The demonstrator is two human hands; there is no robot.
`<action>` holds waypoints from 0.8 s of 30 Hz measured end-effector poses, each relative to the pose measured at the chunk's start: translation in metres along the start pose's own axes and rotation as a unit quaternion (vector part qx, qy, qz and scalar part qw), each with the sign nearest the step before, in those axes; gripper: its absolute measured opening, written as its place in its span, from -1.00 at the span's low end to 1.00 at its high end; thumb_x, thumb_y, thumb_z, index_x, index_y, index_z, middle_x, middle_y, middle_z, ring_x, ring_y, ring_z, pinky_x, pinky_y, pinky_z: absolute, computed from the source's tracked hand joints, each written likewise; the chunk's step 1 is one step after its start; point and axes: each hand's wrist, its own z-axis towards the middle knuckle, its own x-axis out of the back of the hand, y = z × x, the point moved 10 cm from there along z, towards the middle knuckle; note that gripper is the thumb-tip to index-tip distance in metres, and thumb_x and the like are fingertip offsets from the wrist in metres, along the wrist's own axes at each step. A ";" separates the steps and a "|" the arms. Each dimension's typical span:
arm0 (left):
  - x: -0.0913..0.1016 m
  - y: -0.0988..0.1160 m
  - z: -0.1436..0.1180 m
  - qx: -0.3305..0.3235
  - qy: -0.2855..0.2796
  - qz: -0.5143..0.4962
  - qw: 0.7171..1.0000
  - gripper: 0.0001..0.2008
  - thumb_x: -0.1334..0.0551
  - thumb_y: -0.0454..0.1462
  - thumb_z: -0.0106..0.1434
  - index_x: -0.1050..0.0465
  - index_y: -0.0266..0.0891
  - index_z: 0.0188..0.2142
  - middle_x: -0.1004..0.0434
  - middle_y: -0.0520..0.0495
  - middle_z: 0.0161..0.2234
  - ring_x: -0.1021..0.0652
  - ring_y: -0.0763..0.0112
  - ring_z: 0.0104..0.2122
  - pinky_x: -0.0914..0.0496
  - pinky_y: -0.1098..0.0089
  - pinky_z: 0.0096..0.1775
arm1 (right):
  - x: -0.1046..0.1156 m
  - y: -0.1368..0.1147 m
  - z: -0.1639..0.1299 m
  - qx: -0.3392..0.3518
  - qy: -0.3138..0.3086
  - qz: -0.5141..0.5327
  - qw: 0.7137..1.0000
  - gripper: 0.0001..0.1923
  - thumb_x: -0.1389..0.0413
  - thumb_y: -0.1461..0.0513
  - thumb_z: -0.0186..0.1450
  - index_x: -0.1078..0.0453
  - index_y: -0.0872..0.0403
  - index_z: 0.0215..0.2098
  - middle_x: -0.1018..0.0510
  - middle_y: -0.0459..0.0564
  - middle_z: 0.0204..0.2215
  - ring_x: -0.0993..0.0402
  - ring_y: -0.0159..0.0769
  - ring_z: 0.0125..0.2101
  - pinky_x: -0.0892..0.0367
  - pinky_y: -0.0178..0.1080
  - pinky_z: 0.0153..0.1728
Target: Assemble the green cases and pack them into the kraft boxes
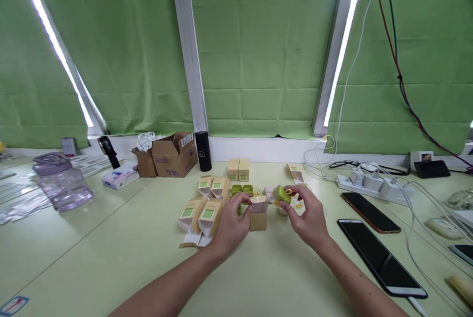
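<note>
The left hand (231, 223) is resting on the surface (111, 238) with its fingers curled, the fingertips pinching the open top of a small tan box (258, 213) that is standing upright near the middle. The right hand (308, 218) is hovering just right of that box, thumb and forefinger closed on a small green case (283, 193), which is being held slightly above the surface and just beside the box's top edge. Under the right fingers, a white item (297, 204) is lying on the surface; what it is cannot be told.

Left of the left hand, four tan cartons (205, 203) with green labels are lying in a loose cluster, flaps open. Behind the hands, two more green cases (242, 189) are sitting side by side, and two closed tan boxes (238, 169) are standing further back. A black cylinder (203, 151) and a brown cardboard box (174, 154) are standing against the wall, a clear jug (62, 181) well off to the left. On the right, two phones (380, 253) are lying face up near a white power strip (369, 185).
</note>
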 end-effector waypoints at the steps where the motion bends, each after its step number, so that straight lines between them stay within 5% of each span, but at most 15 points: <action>1: 0.000 -0.003 -0.001 0.007 0.002 0.001 1.000 -0.91 -0.23 -0.28 0.32 -0.49 -0.12 -0.18 -0.65 -0.15 -0.04 -0.59 0.06 0.04 -0.44 0.06 0.10 | 0.003 -0.001 0.000 0.003 0.012 0.006 1.000 -0.77 -0.20 0.13 0.36 -0.44 -0.01 -0.04 -0.63 0.06 -0.18 -0.54 -0.04 -0.18 -0.43 -0.06 -0.20; 7: -0.006 -0.019 -0.005 0.054 -0.010 -0.040 0.998 -0.60 -0.31 -0.23 0.28 -0.55 -0.12 0.12 -0.64 -0.19 0.08 -0.56 0.01 0.10 -0.42 0.01 0.17 | 0.012 -0.008 0.000 0.017 0.048 0.035 0.998 -0.74 -0.19 0.13 0.39 -0.43 -0.02 0.04 -0.64 0.09 -0.10 -0.56 -0.01 -0.11 -0.44 -0.02 -0.13; 24: -0.021 -0.015 -0.006 0.076 -0.060 -0.164 0.982 -0.62 -0.30 -0.10 0.36 -0.57 -0.19 0.09 -0.63 -0.24 0.13 -0.59 0.02 0.13 -0.43 0.00 0.22 | -0.012 -0.029 -0.017 0.056 0.004 0.092 0.994 -0.64 -0.14 0.21 0.43 -0.36 -0.08 0.19 -0.61 0.08 0.07 -0.54 0.00 0.08 -0.48 0.07 0.07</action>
